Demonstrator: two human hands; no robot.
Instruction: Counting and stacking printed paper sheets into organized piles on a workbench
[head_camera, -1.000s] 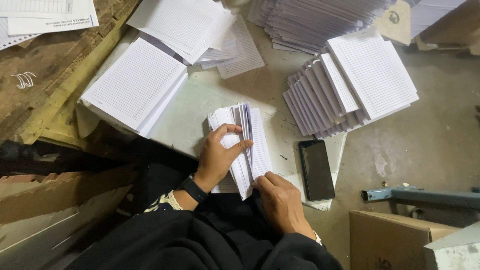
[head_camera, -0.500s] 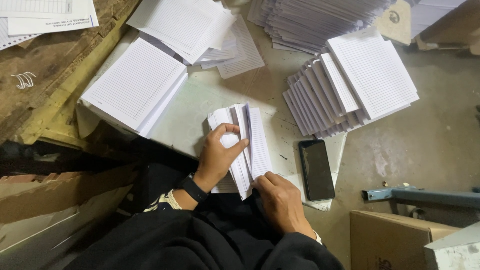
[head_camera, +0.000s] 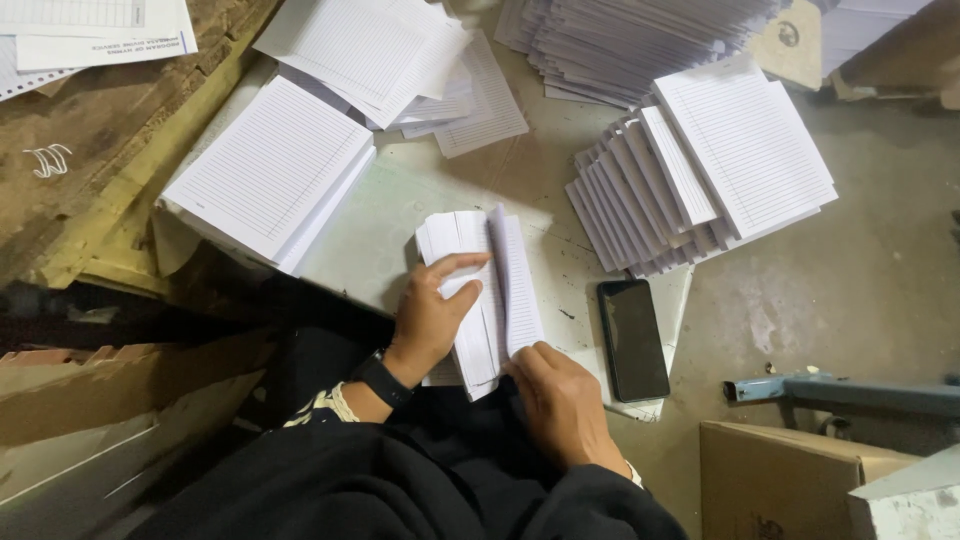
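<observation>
A small stack of folded ruled sheets (head_camera: 510, 270) lies on a pale board in front of me. My left hand (head_camera: 432, 315) presses down on the left half of the stack, fingers spread over it, a dark watch on the wrist. My right hand (head_camera: 560, 400) holds the near right corner, with one sheet standing up on edge along the fold between the two hands. Both arms are in black sleeves.
A thick pile of ruled paper (head_camera: 265, 175) sits to the left, a fanned stack of folded sheets (head_camera: 700, 165) to the right, more piles behind. A black phone (head_camera: 632, 338) lies right of the stack. A cardboard box (head_camera: 775, 480) and a blue metal bar (head_camera: 850, 392) are at lower right.
None of the piles has moved. My hands stay on the stack; the left fingers have shifted slightly over the sheets.
</observation>
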